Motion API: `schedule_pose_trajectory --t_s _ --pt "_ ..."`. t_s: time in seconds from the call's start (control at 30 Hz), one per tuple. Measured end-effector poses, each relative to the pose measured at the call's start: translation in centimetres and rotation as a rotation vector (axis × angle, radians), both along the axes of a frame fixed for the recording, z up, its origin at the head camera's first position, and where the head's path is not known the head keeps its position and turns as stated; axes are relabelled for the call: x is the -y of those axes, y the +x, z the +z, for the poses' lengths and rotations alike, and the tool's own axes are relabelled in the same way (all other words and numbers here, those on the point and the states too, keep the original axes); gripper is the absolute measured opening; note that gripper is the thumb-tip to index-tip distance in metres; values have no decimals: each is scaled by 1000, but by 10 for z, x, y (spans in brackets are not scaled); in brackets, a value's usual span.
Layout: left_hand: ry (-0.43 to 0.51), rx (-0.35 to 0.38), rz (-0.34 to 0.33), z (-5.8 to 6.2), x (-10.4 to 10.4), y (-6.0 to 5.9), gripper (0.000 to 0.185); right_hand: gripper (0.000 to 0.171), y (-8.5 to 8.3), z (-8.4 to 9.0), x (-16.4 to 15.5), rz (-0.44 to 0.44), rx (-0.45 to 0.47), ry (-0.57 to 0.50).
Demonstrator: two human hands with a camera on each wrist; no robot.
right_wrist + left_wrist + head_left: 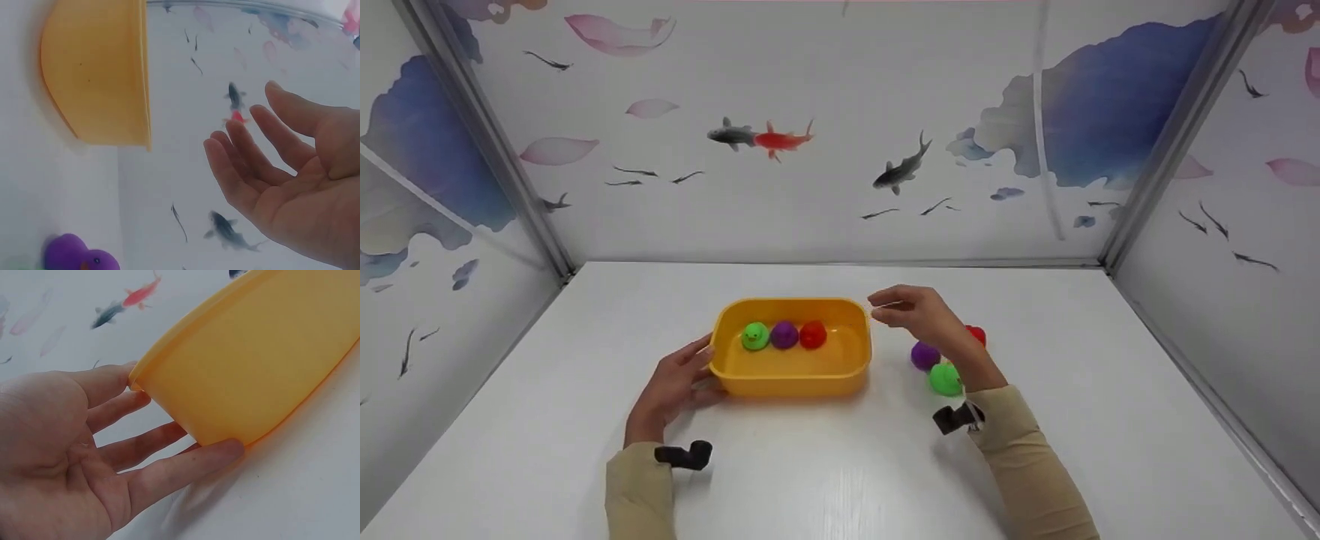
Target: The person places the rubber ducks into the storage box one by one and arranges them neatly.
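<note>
A yellow plastic tub (791, 384) stands on the white table with a green rubber duck (755, 336), a purple duck (784, 335) and a red duck (813, 334) lined up inside. At its left end, my left hand (679, 379) rests against it; the left wrist view has the thumb at the rim and nearly straight fingers along the outer wall. Just beyond the right rim, my right hand (915, 311) is raised, fingers loosely bent and palm bare in the right wrist view. Below that wrist sit another purple duck (925, 355), green duck (945, 379) and partly hidden red duck (977, 334).
White panels with painted fish and petals (780, 140) enclose the table (787, 480) at the back and both sides. Metal posts (1177, 142) mark the corners. A small black camera (686, 455) is strapped at each wrist.
</note>
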State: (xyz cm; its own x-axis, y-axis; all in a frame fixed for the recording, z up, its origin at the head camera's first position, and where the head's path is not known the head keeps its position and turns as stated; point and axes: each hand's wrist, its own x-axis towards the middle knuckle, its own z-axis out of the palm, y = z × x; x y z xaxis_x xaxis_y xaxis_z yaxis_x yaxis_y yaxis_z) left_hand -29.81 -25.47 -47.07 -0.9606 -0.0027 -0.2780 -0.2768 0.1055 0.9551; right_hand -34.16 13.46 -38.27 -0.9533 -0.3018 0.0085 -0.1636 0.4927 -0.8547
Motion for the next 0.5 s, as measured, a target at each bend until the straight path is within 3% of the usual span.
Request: schedule_pose_trajectory --t_s 0.5 --pt "10 6 5 -2 0 0 58 44 -1 5 -91 -74 -68 -21"
